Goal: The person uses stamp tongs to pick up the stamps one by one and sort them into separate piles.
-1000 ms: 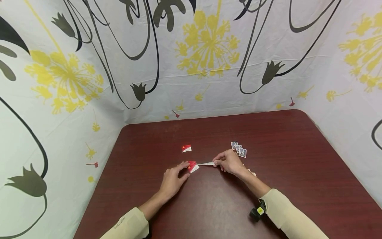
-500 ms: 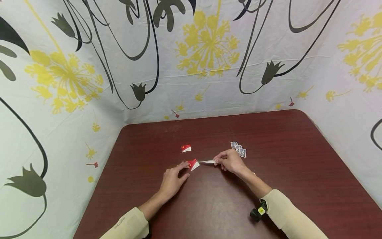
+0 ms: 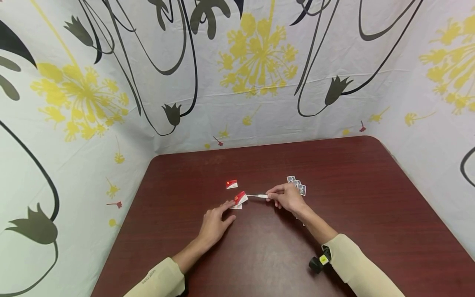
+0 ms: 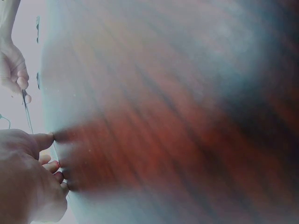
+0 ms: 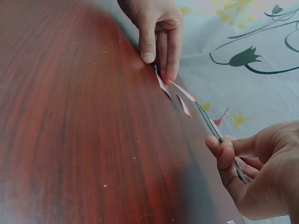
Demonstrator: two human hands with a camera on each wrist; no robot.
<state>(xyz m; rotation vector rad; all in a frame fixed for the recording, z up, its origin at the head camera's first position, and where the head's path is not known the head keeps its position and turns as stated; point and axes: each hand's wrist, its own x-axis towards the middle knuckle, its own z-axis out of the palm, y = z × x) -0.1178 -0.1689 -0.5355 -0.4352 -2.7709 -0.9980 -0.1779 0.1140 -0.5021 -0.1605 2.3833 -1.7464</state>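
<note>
My right hand (image 3: 286,197) pinches a pair of slim metal tweezers (image 3: 258,196) between thumb and fingers. At the tweezers' tips is a small red-and-white stamp (image 3: 242,197); the right wrist view shows this held stamp (image 5: 183,90) tilted up off the table. Another stamp (image 3: 237,207) lies flat partly beneath it, mostly covered. My left hand (image 3: 214,222) rests on the table with fingers extended, its fingertips at the edge of these stamps. In the left wrist view, the left hand (image 4: 32,172) hides the stamps.
One more red-and-white stamp (image 3: 231,184) lies just behind on the dark red table (image 3: 267,264). Several grey-blue stamps (image 3: 302,190) overlap beyond my right hand. Small pale edges (image 3: 303,224) show beside the right forearm. A patterned cloth (image 3: 259,123) hangs behind the table.
My right hand and the tweezers have moved slightly away from me, raising the red-and-white stamp so that more of the one beneath shows. My left hand has stayed in place.
</note>
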